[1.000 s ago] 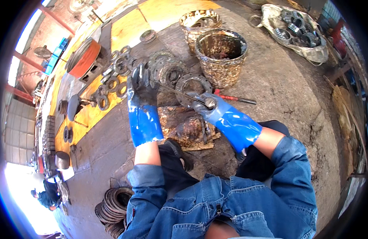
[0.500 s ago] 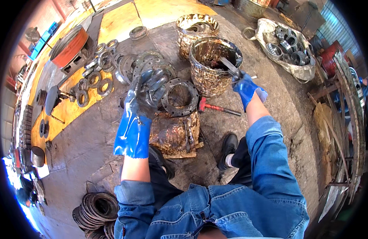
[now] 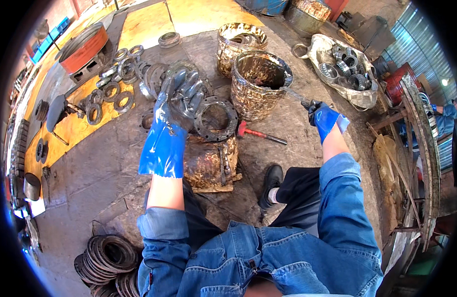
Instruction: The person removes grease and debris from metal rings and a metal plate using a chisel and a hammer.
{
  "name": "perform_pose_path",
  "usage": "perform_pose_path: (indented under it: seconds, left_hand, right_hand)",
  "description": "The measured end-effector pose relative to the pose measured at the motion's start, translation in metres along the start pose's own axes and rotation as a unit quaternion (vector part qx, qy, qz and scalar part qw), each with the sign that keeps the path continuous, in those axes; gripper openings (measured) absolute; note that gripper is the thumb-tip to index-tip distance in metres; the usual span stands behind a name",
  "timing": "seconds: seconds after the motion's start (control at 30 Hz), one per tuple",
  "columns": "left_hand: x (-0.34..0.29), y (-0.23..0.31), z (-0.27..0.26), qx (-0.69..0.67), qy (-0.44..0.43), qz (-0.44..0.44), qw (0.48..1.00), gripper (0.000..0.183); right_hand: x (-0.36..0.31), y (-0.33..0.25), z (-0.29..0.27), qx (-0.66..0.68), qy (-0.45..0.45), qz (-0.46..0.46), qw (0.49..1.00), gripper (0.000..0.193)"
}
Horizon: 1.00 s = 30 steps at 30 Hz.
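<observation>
**Blue-gloved right hand (image 3: 318, 113) grips a flat grey metal blade-like tool (image 3: 295, 93) beside a round, grease-caked bucket (image 3: 258, 101)**

The right hand's fingers are closed around the tool's near end; its far tip reaches the bucket's rim, though whether they touch I cannot tell. The blue-gloved left hand (image 3: 181, 101) is raised, palm up and coated in dark grease, its fingers apart and loosely bent; no object can be made out in them. Just beside it sits a dark, round metal flange ring (image 3: 216, 136) with bolt holes, near the far edge of a rusty brown, grease-stained block (image 3: 206, 163). A red-headed hammer with a red-and-black handle (image 3: 261, 134) lies on the grey floor (image 3: 105, 183), right of the ring. Farther right, shiny metal rings (image 3: 348, 67) fill an open whitish sack (image 3: 356, 98).
</observation>
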State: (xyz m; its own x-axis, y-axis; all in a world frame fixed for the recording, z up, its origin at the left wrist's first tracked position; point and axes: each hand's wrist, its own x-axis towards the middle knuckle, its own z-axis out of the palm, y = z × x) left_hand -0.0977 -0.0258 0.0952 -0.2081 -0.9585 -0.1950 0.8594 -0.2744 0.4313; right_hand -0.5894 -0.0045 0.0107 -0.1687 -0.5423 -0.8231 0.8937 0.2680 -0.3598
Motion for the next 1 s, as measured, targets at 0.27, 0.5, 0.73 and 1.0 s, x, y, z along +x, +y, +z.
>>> perform_pose_path:
  seconds: [0.27,0.5,0.73,1.0]
  left_hand:
    - [-0.002,0.012,-0.007,-0.019,-0.006,-0.018,1.0,0.041]
    - [0.002,-0.001,0.001,-0.041,-0.009,-0.029,0.999,0.042]
    - [0.003,0.008,0.0,-0.006,0.006,-0.009,1.0,0.044]
    - [0.006,0.003,-0.004,-0.034,0.007,-0.013,0.999,0.043]
  right_hand:
    - [-0.035,0.043,-0.001,-0.233,-0.007,-0.365,0.901,0.014]
    - [-0.033,0.06,0.022,-0.439,0.039,-0.424,0.792,0.025]
    - [-0.065,0.102,0.109,-0.701,0.028,-0.434,0.565,0.019]
    - [-0.026,0.089,0.189,-0.838,-0.056,-0.464,0.281,0.015]
